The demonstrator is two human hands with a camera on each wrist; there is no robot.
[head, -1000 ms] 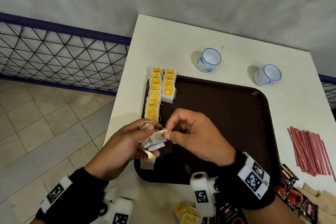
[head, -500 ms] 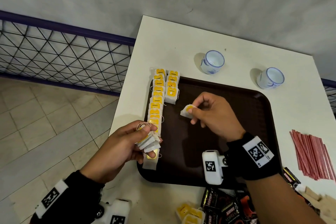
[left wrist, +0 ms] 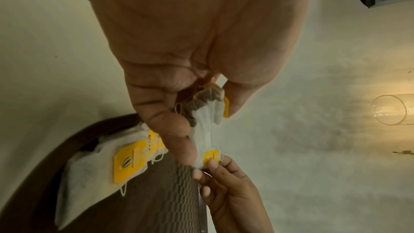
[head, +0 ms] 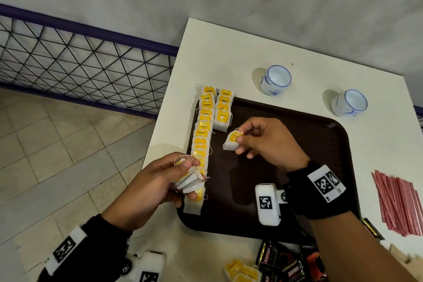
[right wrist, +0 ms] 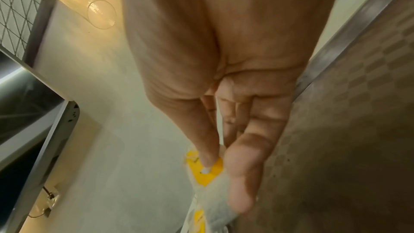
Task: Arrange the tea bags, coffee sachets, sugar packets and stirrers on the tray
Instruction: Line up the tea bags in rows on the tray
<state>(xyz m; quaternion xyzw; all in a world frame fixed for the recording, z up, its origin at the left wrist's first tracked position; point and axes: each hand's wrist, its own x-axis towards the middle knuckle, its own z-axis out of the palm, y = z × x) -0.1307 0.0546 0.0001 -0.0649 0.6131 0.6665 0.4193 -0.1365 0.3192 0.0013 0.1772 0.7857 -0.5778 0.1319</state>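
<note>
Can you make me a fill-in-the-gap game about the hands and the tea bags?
1. The right hand pinches one white tea bag with a yellow tag above the dark brown plastic ____.
2. The left hand holds a small ____ of tea bags.
3. The two white-and-blue cups stand on the white ____, beyond the tray.

Missing words: tray; bunch; table

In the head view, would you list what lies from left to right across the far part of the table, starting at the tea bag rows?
Long row of tea bags → short row of tea bags → left cup → right cup.
</note>
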